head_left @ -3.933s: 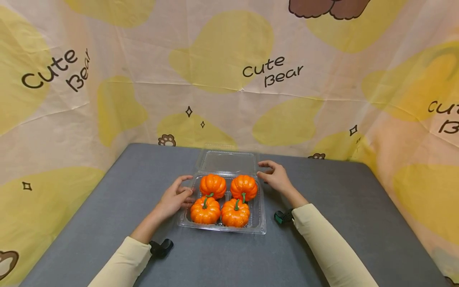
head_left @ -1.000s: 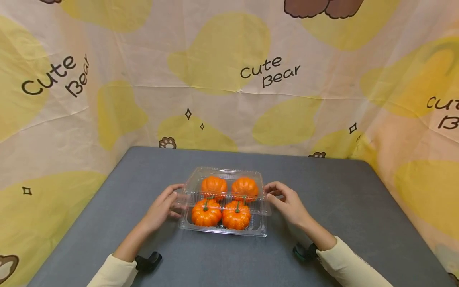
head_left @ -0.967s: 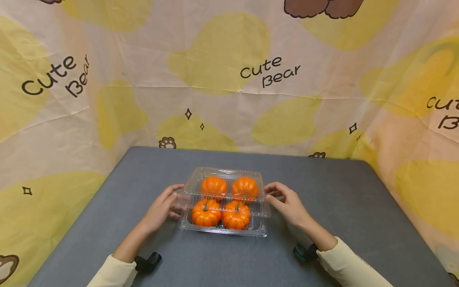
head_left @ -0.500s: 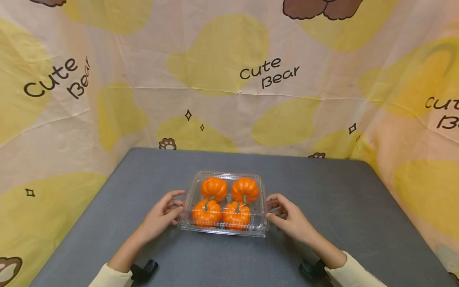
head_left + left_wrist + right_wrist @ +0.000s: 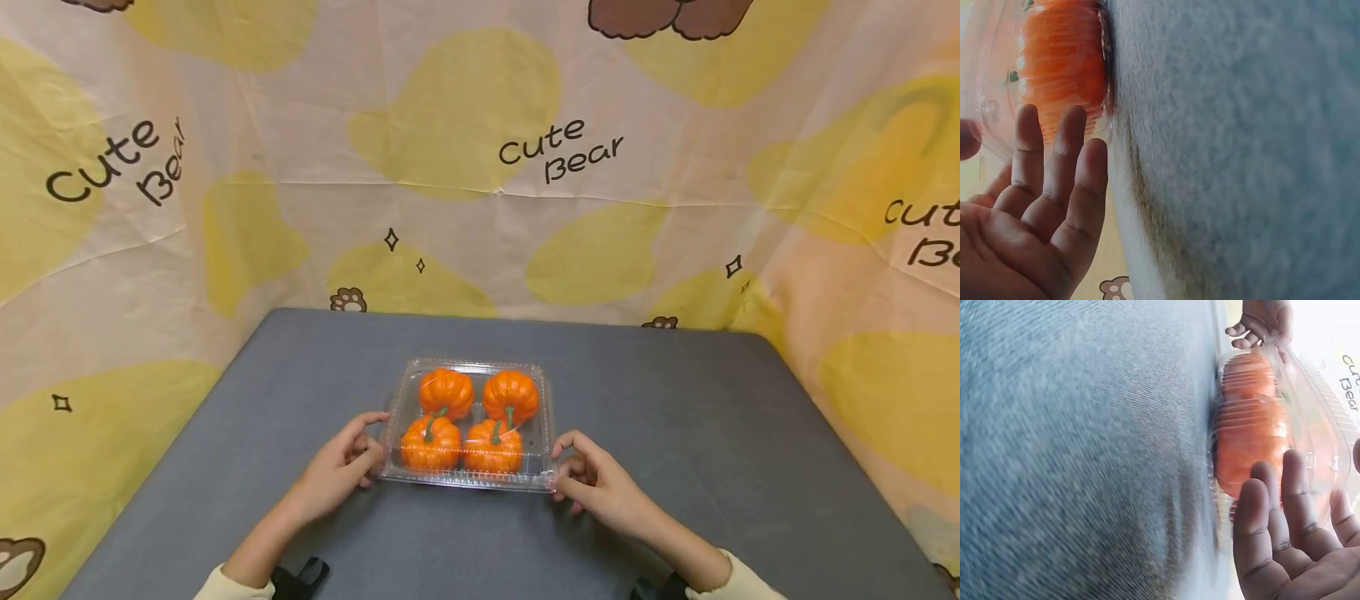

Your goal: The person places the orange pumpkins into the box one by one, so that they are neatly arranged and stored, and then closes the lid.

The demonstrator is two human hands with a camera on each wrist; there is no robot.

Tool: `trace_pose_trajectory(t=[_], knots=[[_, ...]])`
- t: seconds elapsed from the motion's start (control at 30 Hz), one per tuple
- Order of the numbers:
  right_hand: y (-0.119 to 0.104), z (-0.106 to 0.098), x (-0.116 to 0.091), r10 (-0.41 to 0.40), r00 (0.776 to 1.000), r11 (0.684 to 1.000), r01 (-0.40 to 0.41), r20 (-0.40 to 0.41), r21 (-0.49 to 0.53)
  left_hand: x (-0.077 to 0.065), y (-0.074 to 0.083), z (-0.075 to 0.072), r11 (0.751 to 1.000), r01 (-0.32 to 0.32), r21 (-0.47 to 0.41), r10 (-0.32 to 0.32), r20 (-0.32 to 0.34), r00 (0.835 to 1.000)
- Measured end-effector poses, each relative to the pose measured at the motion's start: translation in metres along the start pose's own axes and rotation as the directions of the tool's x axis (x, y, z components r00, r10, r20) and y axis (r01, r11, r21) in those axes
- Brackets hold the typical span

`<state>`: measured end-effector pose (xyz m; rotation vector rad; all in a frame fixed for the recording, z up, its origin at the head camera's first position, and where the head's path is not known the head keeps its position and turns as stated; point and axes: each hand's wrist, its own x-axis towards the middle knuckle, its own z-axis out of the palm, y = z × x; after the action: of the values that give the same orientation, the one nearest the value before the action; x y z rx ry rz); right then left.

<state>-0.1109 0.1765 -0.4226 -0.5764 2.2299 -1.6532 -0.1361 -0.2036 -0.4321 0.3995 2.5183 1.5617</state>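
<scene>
A clear plastic clamshell box [image 5: 540, 433] lies on the table with its lid folded down over several small orange pumpkins [image 5: 492, 447] with green stems. My left hand [image 5: 337, 465] is at the box's left side, its index fingertip and thumb right at the edge. In the left wrist view those fingers [image 5: 1075, 169] are nearly straight alongside the box wall. My right hand [image 5: 603, 483] is at the front right corner, thumb and index fingertips at the rim and spread apart. Its other fingers [image 5: 1297, 487] rise beside the wall in the right wrist view.
The grey table [image 5: 675, 400] extends around the box on all sides. Behind and beside it hangs a cloth backdrop [image 5: 465, 108] with yellow patches and "Cute Bear" lettering. A black wrist strap [image 5: 300, 579] sits by the left sleeve.
The lid, lying folded back at first, has swung forward and down over the pumpkins. Both hands have followed it toward the front; the right has moved in to the front right corner.
</scene>
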Motion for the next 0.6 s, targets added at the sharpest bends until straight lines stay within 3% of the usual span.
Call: trace_pose_trajectory(t=[0.17, 0.5, 0.6], knots=[[0.0024, 0.0027, 0.0040, 0.048, 0.999, 0.998, -0.048, -0.001, 0.047, -0.0025, 0.0011, 0.0013, 0.998, -0.006, -0.055, 0.010, 0.068, 0.998], [0.0072, 0.0092, 0.0095, 0.069, 0.997, 0.987, -0.072, 0.030, 0.145, -0.0042, 0.0044, 0.0047, 0.988, 0.052, -0.146, -0.034, 0.125, 0.992], [0.0071, 0.0104, 0.0107, 0.087, 0.996, 0.980, -0.089, 0.019, 0.178, -0.0049, 0.0046, 0.0048, 0.985, 0.043, -0.167, -0.019, 0.142, 0.990]])
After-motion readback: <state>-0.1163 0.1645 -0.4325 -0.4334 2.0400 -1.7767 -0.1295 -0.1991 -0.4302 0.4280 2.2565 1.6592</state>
